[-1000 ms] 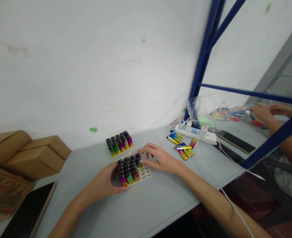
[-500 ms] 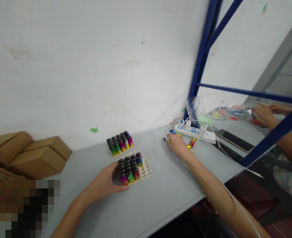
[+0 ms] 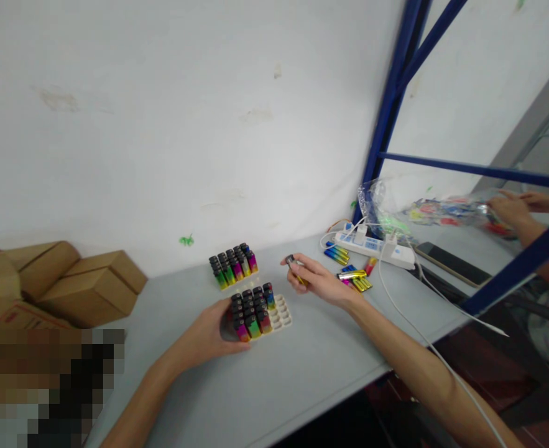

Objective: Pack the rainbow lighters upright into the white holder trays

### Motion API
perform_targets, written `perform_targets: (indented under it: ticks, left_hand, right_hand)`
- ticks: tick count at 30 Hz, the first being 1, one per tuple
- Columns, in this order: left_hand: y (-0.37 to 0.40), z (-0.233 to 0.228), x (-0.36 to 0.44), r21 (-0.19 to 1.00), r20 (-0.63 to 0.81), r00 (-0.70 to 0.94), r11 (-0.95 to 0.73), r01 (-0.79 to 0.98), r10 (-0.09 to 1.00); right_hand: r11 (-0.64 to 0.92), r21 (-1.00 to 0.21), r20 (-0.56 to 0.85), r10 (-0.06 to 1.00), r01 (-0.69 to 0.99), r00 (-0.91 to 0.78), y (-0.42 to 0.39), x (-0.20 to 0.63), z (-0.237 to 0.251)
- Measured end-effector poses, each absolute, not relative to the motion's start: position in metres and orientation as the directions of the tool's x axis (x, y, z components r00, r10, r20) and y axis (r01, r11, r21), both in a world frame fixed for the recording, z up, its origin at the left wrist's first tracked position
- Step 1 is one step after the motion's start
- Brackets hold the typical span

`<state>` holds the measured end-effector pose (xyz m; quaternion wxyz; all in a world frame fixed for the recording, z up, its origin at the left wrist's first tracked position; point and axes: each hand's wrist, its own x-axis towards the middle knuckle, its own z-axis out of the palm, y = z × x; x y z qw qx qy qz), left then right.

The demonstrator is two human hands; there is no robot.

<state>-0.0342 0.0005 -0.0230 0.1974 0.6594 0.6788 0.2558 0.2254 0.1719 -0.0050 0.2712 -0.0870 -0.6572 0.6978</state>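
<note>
Right hand [image 3: 323, 283] back from loose pile [image 3: 354, 278] at centre right, now pinching one lighter [image 3: 295, 266] above tray [image 3: 281, 313]. Left hand [image 3: 213, 336] clasps tray's near-left edge. Step: filling tray; next likely needs lighter upright over empty slot.

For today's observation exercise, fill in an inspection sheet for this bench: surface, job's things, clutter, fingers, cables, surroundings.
Surface: grey table, against a white wall.
Job's things: white tray partly filled with upright lighters; one lighter held above it; a second full tray behind; loose lighters lying to the right.
Clutter: cardboard boxes at left; phone at right.
Fingers: left hand steadies the tray's near end; right hand pinches the lighter.
Cables: power strip with white cable running off the table edge.
Surroundings: blue rack frame; another person's hands on a plastic bag.
</note>
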Motion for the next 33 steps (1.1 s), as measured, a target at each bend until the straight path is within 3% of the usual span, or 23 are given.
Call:
perform_targets:
  ticks: [2, 5, 8, 16, 29, 33]
  left_hand:
    - [0.001, -0.023, -0.034, 0.606, 0.063, -0.043, -0.004, 0.796, 0.997]
    - [0.001, -0.022, -0.034, 0.610, 0.054, -0.040, -0.002, 0.792, 0.998]
    - [0.001, -0.022, -0.033, 0.620, 0.060, -0.042, -0.004, 0.785, 0.997]
    - [0.001, -0.023, -0.036, 0.584, 0.042, -0.043, 0.010, 0.812, 0.998]
    - [0.002, -0.022, -0.035, 0.615, 0.038, -0.044, 0.011, 0.789, 0.998]
    - [0.001, -0.020, -0.034, 0.619, 0.050, -0.043, 0.002, 0.786, 0.998]
  right_hand:
    - [-0.011, -0.970, 0.202, 0.525, -0.243, -0.827, 0.164, 0.220, -0.006]
    - [0.080, -0.976, 0.207, 0.628, -0.202, -0.750, 0.157, 0.214, -0.011]
    - [0.119, -0.974, 0.223, 0.655, -0.193, -0.722, 0.154, 0.211, -0.015]
    - [-0.035, -0.987, 0.081, 0.745, -0.159, -0.662, 0.150, 0.205, -0.012]
    - [-0.086, -0.977, 0.077, 0.711, -0.195, -0.699, 0.152, 0.206, -0.012]
    - [-0.091, -0.951, 0.162, 0.664, -0.294, -0.730, 0.157, 0.208, -0.010]
